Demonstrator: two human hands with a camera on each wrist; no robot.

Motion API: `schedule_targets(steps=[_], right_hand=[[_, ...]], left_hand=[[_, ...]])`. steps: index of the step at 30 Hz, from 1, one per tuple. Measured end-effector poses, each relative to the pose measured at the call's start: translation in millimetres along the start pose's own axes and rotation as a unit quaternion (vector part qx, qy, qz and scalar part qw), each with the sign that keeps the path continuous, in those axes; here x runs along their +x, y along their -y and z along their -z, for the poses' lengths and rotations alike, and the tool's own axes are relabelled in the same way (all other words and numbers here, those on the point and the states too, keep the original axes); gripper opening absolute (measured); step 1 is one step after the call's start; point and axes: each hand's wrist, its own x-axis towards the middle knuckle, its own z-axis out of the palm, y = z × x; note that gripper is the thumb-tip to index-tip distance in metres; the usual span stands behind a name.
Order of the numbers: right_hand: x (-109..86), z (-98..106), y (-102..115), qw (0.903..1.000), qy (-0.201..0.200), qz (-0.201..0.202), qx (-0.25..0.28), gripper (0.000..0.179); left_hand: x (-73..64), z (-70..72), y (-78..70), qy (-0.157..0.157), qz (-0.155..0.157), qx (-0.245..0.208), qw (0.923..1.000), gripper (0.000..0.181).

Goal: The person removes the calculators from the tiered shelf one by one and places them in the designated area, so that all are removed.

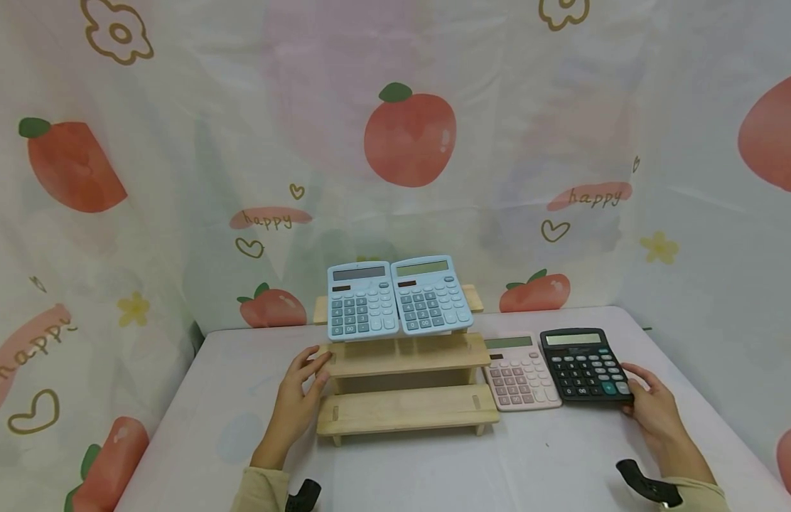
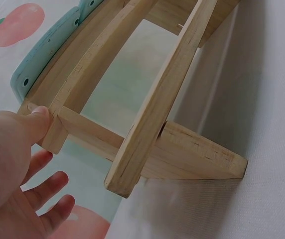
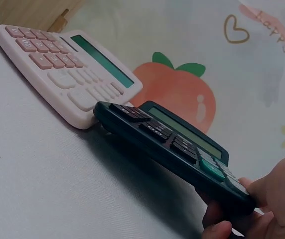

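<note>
A tiered wooden stand (image 1: 408,407) is on the table, two light blue calculators (image 1: 362,300) leaning side by side on its upper part. At the stand's left end, my left hand (image 1: 297,398) pinches the end of a middle board between thumb and index finger; the other fingers spread loosely below, as the left wrist view shows. My right hand (image 1: 657,412) grips a black calculator (image 1: 580,366) by its right edge, thumb on top and fingers beneath. This calculator tilts, its right side raised over the table. Left of it lies a pink calculator (image 3: 58,74), close against its edge.
A white cloth covers the table (image 1: 421,473). Behind and at both sides hangs a curtain (image 1: 497,107) printed with red fruit, hearts and flowers. The stand's lower tier (image 1: 408,412) faces me, and the pink calculator lies just right of the stand.
</note>
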Motion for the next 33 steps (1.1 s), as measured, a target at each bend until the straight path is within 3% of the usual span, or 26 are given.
schedule_targets(steps=[16,29,33], right_hand=[[8.7,-5.0,-7.9,0.9961,-0.025,-0.024,0.081,0.049],[9.5,-5.5,-5.7,0.9979,-0.012,-0.016,0.062,0.054],[10.3,-8.7,-0.9,0.9990,-0.025,-0.020,0.031,0.061]], left_hand=[[0.0,0.9,-1.4,0.009,0.009,-0.012,0.9998,0.036],[-0.2,-0.9,-0.7,-0.001,-0.002,0.000,1.0000,0.036],[-0.1,-1.2,-0.6,-0.005,-0.003,0.000,1.0000,0.036]])
